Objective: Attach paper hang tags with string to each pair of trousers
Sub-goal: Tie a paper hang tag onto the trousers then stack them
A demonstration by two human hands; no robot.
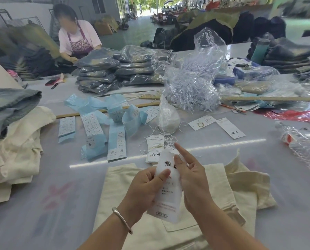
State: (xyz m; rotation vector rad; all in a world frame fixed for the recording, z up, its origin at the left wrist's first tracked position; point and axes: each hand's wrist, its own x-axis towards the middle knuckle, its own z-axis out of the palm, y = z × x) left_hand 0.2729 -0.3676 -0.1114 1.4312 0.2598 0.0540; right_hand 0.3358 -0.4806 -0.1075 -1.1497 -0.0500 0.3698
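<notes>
From the head camera, the left hand point(143, 188) pinches a white paper tag point(166, 192) by its left edge, thumb across its face. The right hand point(190, 179) grips its right edge, forefinger straight. The tag's long axis runs away from the person, string end farthest. It hangs over cream trousers point(222, 193) at the table's point(213, 147) near edge.

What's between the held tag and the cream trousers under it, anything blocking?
Nothing visible. Both hands, left hand and right hand, hold the hang tag directly above the cream trousers; only open air separates them.
</notes>
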